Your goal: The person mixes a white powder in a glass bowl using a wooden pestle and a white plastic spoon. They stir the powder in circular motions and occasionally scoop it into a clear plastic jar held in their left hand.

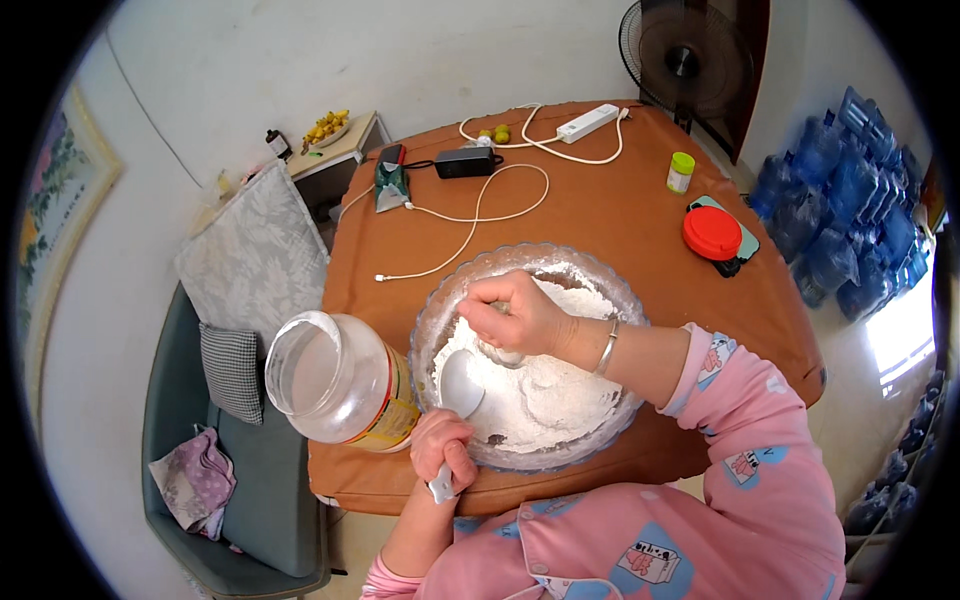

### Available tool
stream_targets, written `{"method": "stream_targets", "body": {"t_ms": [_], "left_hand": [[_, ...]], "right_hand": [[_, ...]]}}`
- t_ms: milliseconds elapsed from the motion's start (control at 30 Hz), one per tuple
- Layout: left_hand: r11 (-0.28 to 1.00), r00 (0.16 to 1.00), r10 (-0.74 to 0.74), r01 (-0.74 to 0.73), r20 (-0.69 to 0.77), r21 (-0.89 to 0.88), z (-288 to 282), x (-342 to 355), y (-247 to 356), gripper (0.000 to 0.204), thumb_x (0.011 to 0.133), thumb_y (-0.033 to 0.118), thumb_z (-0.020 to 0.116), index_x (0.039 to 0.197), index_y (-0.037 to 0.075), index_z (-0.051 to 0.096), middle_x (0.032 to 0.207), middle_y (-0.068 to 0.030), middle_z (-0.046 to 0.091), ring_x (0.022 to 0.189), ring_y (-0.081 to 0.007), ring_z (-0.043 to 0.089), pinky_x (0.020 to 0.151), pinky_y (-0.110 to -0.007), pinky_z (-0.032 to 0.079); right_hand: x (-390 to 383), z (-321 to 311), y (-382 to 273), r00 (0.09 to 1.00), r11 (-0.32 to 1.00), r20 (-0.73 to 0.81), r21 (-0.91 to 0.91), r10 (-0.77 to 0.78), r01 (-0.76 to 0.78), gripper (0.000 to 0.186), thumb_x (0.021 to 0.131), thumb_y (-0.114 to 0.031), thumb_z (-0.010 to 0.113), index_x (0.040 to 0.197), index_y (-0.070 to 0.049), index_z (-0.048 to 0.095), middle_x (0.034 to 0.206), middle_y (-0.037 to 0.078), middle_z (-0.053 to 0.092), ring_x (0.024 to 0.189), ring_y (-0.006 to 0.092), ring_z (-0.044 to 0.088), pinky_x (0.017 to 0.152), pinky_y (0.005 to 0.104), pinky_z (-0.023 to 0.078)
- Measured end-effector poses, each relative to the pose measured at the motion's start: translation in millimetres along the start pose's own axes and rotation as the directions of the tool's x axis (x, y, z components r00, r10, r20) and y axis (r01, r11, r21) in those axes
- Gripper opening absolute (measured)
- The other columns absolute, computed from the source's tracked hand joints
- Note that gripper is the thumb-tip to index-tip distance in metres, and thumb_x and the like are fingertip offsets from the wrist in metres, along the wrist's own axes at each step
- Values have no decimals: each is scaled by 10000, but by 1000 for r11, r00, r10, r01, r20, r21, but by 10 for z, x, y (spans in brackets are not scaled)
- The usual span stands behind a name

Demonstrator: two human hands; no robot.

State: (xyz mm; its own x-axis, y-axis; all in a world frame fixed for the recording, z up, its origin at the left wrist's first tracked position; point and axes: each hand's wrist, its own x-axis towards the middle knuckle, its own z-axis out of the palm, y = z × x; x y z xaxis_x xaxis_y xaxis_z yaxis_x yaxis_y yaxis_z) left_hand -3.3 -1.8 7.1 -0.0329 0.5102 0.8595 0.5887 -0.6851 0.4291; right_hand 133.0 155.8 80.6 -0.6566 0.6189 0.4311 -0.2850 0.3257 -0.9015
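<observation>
- White powder (560, 400) fills a clear bowl (428, 325).
- Left grip (441, 445) holds a white spoon (463, 384).
- Right grip (515, 318): can't tell if it's holding anything.
- Jar (365, 365) has a yellow printed label (392, 415).

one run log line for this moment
left hand: gripping white spoon | right hand: over clear bowl, curled round mostly hidden object | bowl: holds white powder | clear jar: open, left of bowl

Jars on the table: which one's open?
The big clear jar just left of the glass bowl. Its wide mouth is uncovered; the small jar toward the table's right edge has its green lid on.
</observation>
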Motion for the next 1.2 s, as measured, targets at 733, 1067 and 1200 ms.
{"method": "stream_targets", "body": {"t_ms": [733,1067,1200], "left_hand": [[999,1000,-28,28,12,17,-13,3,42,283,1006,208,395,834,25,525,634,-93,530,540,-216,504,529,-325,412],[967,978,-189,170,-89,-188,-47,-92,38,216,981,174,452,873,15,549,592,-68,496,506,-186,473,487,-312,374],[957,977,-207,194,-40,-215,-64,-11,127,310,1045,301,369,964,30,495,601,-3,403,521,-97,352,479,-247,275]], "right_hand": [[64,27,65,992,997,-112,41,-58,63,232,878,-133,619,694,2,578,620,10,586,578,76,527,544,266,426],[53,-97,-46,990,994,-102,60,93,-87,234,887,-116,603,684,-6,568,600,12,563,569,67,514,518,263,406],[-34,42,-15,998,993,-12,101,69,-68,230,871,-111,617,679,1,560,615,23,574,598,86,519,556,274,427]]}}
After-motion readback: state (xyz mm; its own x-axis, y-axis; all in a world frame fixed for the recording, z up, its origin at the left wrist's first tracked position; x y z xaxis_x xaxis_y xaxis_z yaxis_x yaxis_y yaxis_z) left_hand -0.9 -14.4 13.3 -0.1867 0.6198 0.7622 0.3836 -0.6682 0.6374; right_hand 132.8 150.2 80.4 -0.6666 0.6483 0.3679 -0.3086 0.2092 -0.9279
